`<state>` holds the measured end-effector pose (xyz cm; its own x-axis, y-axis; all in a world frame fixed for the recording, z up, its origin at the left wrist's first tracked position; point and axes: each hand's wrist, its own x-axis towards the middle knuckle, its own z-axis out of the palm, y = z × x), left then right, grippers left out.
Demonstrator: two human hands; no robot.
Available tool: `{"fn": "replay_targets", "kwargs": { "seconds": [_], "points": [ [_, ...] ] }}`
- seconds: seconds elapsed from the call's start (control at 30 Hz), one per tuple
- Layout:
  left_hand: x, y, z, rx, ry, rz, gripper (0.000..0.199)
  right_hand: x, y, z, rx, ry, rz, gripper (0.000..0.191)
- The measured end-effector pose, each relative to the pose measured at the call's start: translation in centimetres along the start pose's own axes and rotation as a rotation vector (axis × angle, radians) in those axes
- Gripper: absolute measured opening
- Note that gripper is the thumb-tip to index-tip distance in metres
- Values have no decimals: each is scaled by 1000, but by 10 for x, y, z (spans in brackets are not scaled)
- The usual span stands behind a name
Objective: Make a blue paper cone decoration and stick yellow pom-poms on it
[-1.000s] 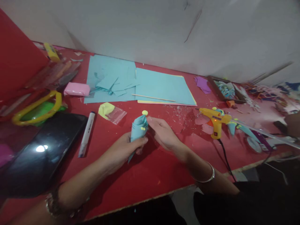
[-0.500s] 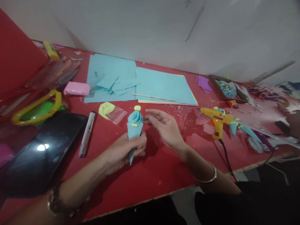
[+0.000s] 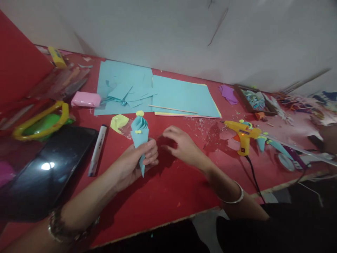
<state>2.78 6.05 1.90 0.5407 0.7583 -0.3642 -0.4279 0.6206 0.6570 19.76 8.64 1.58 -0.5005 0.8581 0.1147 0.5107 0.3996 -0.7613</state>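
Note:
A light blue paper cone with folded blue paper at its top stands upright in my left hand, fingers wrapped round its lower part. One yellow ball sits at the tip of the folds, and small yellow bits are on the front of the rim. To the right of the cone, my right hand is raised over the red table, fingers curved and apart, holding nothing. Behind the cone lies a piece of yellow clay on a clear wrapper.
Blue sheets bear a thin stick; paper scraps lie left of it. A yellow glue gun stands at right. A marker, black tablet-like slab and pink packet are at left.
My left hand has moved left and slightly up with the cone, now partly covering the clear wrapper. My right hand has stayed about in place, with its fingers more curved and farther from the cone.

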Motion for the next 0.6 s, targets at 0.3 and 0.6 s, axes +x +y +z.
{"fn": "replay_targets", "kwargs": {
  "seconds": [0.3, 0.6],
  "points": [
    [1, 0, -2, -109, 25, 28, 31, -1, 5, -4, -196, -153, -67, 7],
    [1, -3, -2, 107, 46, 43, 37, 0, 4, -1, -116, 27, -107, 8]
  ]
}}
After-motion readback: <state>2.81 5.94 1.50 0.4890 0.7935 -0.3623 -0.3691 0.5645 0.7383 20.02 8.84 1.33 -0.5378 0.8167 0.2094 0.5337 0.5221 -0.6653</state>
